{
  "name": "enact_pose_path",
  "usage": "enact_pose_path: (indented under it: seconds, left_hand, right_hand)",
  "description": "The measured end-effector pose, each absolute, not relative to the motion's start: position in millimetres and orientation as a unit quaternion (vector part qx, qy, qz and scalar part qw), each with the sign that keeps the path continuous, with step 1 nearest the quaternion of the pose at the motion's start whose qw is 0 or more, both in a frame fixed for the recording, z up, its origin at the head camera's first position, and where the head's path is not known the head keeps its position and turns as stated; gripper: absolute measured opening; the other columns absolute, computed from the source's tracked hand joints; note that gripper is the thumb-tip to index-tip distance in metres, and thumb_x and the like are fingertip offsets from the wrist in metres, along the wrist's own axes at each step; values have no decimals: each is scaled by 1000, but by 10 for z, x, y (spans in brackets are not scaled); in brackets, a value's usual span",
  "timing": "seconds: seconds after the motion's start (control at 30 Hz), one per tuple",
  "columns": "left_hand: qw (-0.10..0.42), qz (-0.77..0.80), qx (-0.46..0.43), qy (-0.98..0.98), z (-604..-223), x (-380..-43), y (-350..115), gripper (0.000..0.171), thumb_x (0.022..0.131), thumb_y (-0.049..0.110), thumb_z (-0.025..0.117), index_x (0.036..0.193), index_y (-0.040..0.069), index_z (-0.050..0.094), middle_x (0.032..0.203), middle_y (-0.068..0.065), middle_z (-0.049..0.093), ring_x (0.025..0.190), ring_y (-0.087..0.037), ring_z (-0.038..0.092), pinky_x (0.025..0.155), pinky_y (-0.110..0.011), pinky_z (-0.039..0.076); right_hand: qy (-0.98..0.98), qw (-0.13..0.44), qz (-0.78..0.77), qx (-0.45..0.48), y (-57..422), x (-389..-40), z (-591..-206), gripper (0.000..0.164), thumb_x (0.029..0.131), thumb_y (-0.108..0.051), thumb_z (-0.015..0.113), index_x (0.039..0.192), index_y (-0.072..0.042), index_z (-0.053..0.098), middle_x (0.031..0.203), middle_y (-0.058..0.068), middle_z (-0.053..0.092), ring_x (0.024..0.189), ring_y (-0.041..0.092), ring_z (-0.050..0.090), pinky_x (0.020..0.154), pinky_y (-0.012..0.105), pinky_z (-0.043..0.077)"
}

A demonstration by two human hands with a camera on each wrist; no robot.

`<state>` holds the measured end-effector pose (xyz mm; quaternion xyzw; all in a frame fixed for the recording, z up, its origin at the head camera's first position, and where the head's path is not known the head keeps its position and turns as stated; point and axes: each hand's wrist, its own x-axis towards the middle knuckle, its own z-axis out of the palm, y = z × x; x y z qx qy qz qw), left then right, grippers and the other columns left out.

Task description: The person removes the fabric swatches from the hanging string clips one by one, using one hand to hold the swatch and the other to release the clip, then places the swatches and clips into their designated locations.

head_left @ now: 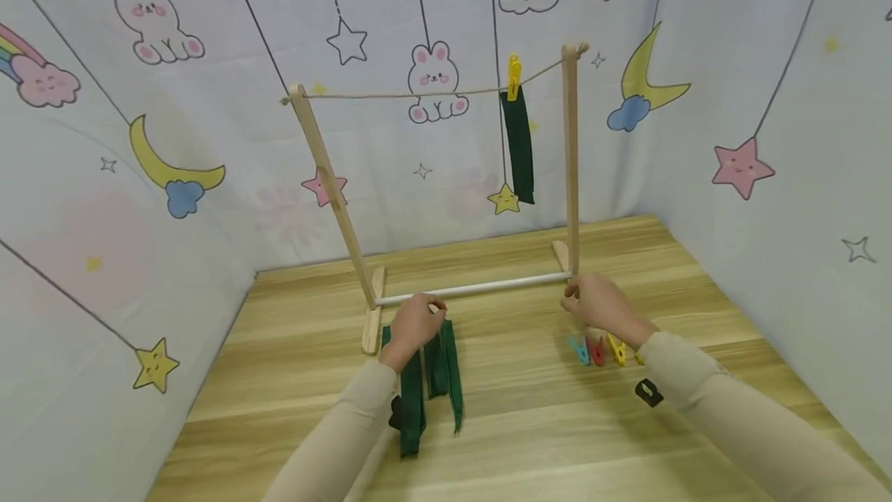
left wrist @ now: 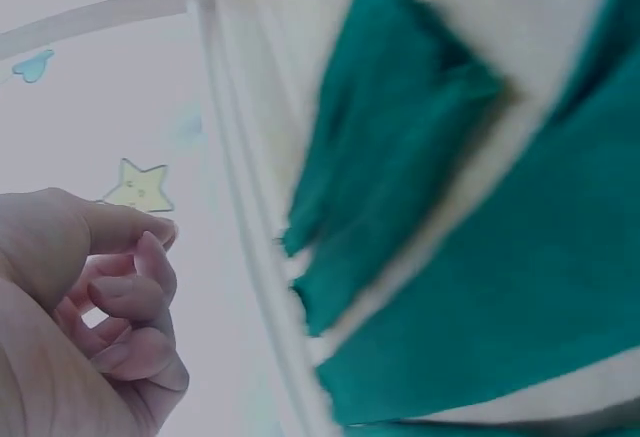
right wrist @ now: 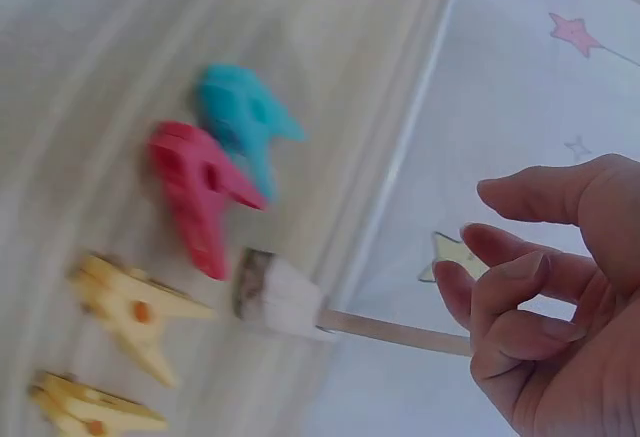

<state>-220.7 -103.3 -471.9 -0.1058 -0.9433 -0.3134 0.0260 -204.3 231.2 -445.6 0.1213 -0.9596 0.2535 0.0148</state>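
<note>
My left hand (head_left: 416, 325) is above the upper ends of several green cloth strips (head_left: 413, 409) on the table. In the left wrist view its fingers (left wrist: 135, 297) are loosely bent and hold nothing, beside the strips. My right hand (head_left: 605, 304) hovers near the foot of the right post, its thumb and fingers apart with nothing between them. Just in front of it lie a blue clothespin (right wrist: 235, 112), a red clothespin (right wrist: 195, 192) and two yellow clothespins (right wrist: 135, 307). Another yellow clothespin (head_left: 514, 77) pins a dark green strip (head_left: 519, 149) to the rope (head_left: 369, 96).
The rope spans a wooden left post (head_left: 327, 169) and right post (head_left: 571, 161), joined low by a white bar (head_left: 481, 286). Small black objects lie near each wrist, one at the right (head_left: 649, 392). Patterned cloth walls (head_left: 432, 208) surround the wooden table (head_left: 516, 424).
</note>
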Motion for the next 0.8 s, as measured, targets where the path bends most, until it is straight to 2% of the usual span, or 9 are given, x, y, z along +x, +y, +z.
enact_pose_path:
  seconds: [0.13,0.27,0.37,0.47,0.6,0.8]
  left_hand:
    - [37,-321,-122,-939,-4557,-2285,-983,24,102,17,58,116,7,74,84,-5,72,45,-11,46,40,-25,31]
    - [57,-316,-136,-937,-4407,-2375,-892,29,104,26,55,119,9,73,99,-8,73,59,-13,59,48,-27,42]
    - [60,-326,-138,-933,-4304,-2428,-807,33,105,33,54,122,10,71,106,-8,72,75,-16,67,58,-31,51]
    - [65,-350,-136,-925,-4196,-2476,-734,36,104,37,54,123,11,70,110,-8,71,82,-19,67,65,-36,54]
    - [96,-394,-157,-900,-4022,-2559,-660,33,104,35,55,124,12,68,113,-8,69,78,-21,65,68,-39,52]
    - [125,-448,-199,-863,-3720,-2653,-513,33,104,29,57,130,11,64,121,-10,67,65,-17,64,59,-33,52]
  right_hand:
    - [-960,46,249,120,2286,-2096,-4232,26,96,-17,65,105,6,72,105,26,69,81,32,69,63,42,56]
    - [-957,79,252,121,2265,-2145,-4010,27,96,-18,64,108,5,72,108,26,69,68,24,66,56,38,53]
    - [-952,109,257,128,2267,-2175,-3845,28,96,-16,63,110,6,72,110,26,69,67,24,63,56,37,51]
    - [-945,138,265,135,2268,-2188,-3677,28,96,-15,62,111,8,72,113,27,68,83,33,66,69,44,53]
    - [-929,193,283,142,2266,-2210,-3467,27,96,-13,62,108,9,72,113,28,67,107,43,62,87,55,50]
    - [-914,246,287,147,2255,-2247,-3211,27,95,-14,67,109,9,70,112,28,66,109,45,61,89,58,49]
